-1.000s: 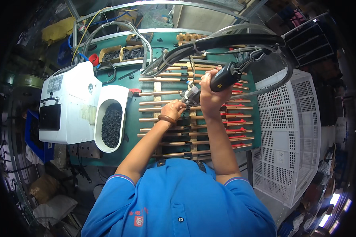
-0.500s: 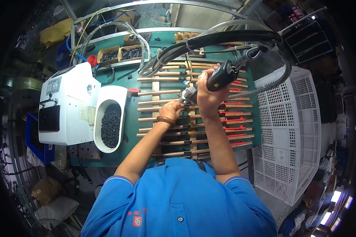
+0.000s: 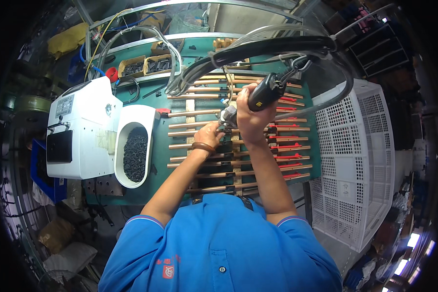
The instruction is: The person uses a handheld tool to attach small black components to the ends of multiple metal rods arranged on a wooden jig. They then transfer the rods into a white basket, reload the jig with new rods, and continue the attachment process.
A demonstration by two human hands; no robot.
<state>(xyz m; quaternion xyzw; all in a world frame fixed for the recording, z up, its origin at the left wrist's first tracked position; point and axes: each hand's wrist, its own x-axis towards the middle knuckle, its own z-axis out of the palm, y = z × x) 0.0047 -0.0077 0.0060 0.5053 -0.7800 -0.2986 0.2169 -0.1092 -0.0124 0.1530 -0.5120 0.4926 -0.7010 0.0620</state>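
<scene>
My right hand [image 3: 254,117] is wrapped round the black handle of a power screwdriver [image 3: 267,92]. Its silver head slants down to the left, and its tip is close to my left fingers. My left hand [image 3: 209,136] lies low among copper rods [image 3: 184,134], with thumb and fingers drawn together beside the tip. What they pinch, perhaps a small black clip, is hidden. The rods run side by side across pale wooden strips [image 3: 190,117]. Black clips sit midway along several rods, and red pieces [image 3: 291,146] lie at their right ends.
On the left stands a white machine [image 3: 82,131] with a tray of dark screws [image 3: 136,155]. Small boxes of black parts [image 3: 159,65] line the green table's far side. A thick black hose [image 3: 277,45] arches overhead. A white crate [image 3: 348,165] stands at the right.
The screwdriver and my right hand have shifted slightly left and toward me. My left hand has moved a little left, still beside the tool's tip. The hose overhead has swung slightly left.
</scene>
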